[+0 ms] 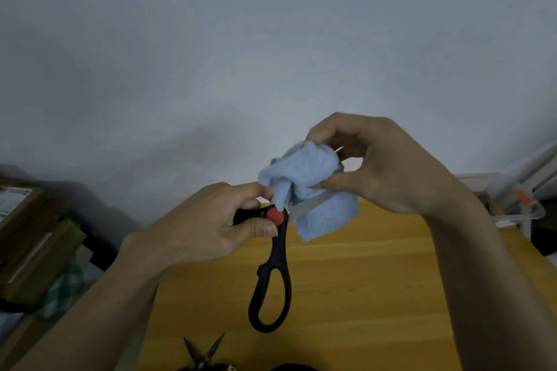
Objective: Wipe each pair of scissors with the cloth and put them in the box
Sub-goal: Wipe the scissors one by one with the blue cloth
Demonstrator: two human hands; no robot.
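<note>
My left hand (208, 226) grips a pair of black-handled scissors (275, 268) near their red pivot, holding them above the yellow table (361, 280). One handle loop hangs down toward me. My right hand (385, 163) pinches a light blue cloth (304, 178) bunched around the blades, which point up and to the right and are mostly hidden by the cloth. A clear plastic box (518, 205) with an orange clip stands at the table's far right edge. A second, smaller pair of scissors (205, 352) lies open at the near edge of the table.
Brown cardboard boxes (33, 238) are stacked to the left of the table, with green checked fabric (63, 289) beside them. A plain grey wall (271, 39) fills the upper view.
</note>
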